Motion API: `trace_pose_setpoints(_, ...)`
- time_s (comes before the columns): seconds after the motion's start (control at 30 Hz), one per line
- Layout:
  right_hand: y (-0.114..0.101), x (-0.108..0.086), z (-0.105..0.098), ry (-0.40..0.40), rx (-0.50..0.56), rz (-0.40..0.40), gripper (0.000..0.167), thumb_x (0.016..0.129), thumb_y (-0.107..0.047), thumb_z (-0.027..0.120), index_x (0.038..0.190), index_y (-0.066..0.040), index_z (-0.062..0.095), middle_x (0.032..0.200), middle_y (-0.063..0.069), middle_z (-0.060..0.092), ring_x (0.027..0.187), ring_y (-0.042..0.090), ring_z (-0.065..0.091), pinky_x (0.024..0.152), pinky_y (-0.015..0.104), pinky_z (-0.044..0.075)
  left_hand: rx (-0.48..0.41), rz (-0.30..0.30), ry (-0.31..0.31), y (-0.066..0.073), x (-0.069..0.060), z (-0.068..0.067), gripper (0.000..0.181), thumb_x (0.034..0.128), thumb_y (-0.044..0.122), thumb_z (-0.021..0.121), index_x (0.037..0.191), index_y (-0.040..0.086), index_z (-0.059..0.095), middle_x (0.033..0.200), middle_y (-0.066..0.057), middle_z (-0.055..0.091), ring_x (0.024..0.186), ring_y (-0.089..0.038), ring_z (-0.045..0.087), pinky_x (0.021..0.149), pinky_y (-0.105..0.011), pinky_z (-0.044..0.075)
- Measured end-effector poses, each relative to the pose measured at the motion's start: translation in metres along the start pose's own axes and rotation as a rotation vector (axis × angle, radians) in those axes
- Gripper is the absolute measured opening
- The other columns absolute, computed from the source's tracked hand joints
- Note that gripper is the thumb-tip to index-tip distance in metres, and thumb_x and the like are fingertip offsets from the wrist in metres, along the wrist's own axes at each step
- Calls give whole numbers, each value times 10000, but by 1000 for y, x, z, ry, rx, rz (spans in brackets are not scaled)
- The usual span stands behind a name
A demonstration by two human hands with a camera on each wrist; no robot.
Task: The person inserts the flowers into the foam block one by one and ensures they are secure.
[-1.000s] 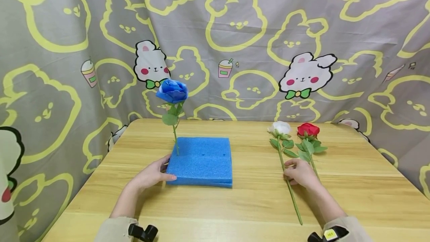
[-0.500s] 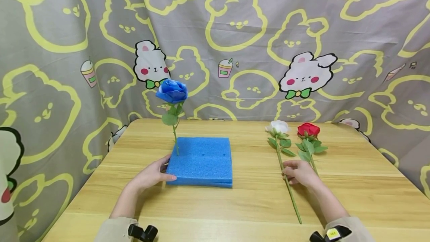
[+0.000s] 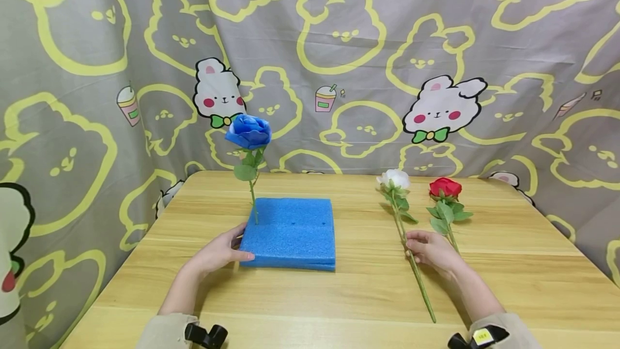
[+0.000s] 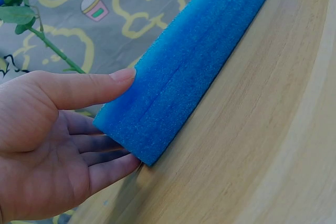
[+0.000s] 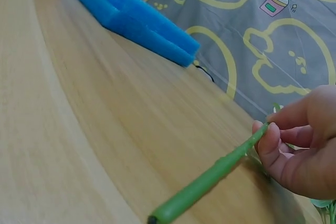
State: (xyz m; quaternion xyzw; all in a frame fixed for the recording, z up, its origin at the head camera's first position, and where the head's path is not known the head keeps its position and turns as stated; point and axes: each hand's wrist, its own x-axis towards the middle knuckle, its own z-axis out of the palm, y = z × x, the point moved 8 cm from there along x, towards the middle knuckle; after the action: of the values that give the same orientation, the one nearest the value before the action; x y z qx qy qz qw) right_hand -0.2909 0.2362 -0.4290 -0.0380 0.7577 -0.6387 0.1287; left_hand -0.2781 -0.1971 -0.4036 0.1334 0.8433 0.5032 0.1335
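Note:
My left hand (image 3: 220, 252) holds the left front corner of a blue foam block (image 3: 295, 238), thumb on its front edge and fingers along its left side. In the left wrist view the thumb touches the foam (image 4: 173, 77). A blue artificial rose (image 3: 248, 132) stands upright in the block's left part; its stem's lower end is hidden. My right hand (image 3: 433, 252) pinches the green stem of a white rose (image 3: 394, 179) between thumb and fingers. In the right wrist view the stem (image 5: 205, 184) points toward the camera. A red rose (image 3: 444, 188) lies beside it, its lower stem hidden by the hand.
Two small dark holes (image 3: 323, 223) show in the top of the foam, right of the blue rose. Everything stands on a wooden table (image 3: 358, 295). A grey curtain (image 3: 349, 58) with yellow cartoon outlines hangs behind the table and at its sides.
The white rose's head has swung left and slightly up, away from the red rose, with my right hand shifting a little left. My left hand, foam block and blue rose have not moved.

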Motion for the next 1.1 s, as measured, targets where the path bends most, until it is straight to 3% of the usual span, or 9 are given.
trace_pose_setpoints(0.47, -15, -3, 14, -169, 159, -102, 329, 974, -82, 449, 1218, 74, 292, 984, 97, 597, 777, 118, 605, 583, 200, 442, -18, -10, 2, -2, 0, 0, 926, 808, 177, 719, 1427, -124, 99, 1465, -319, 154, 1313, -481, 214, 1055, -546, 227)
trace_pose_setpoints(0.6, -20, -3, 18, -177, 197, -126, 354, 970, -69, 458, 1243, 51, 266, 978, 105, 616, 768, 110, 607, 581, 193, 463, -20, -12, 1, -2, 0, 0, 929, 808, 181, 720, 1429, -120, 99, 1468, -315, 150, 1314, -480, 213, 1056, -546, 224)
trace_pose_setpoints(0.8, -31, -3, 23, -172, 257, -141, 525, 947, -28, 487, 1328, 115, 155, 938, 110, 645, 759, 118, 616, 592, 185, 493, -17, -8, 2, -2, 0, 0, 931, 806, 185, 722, 1430, -119, 101, 1468, -314, 154, 1314, -477, 216, 1057, -544, 223)
trace_pose_setpoints(1.1, -50, -5, 31, -160, 189, -148, 634, 898, 51, 523, 1393, 99, 130, 989, 109, 620, 888, 179, 632, 706, 250, 522, -12, -6, 4, 0, 0, 0, 926, 808, 185, 720, 1430, -118, 105, 1469, -311, 157, 1315, -476, 217, 1056, -544, 228)
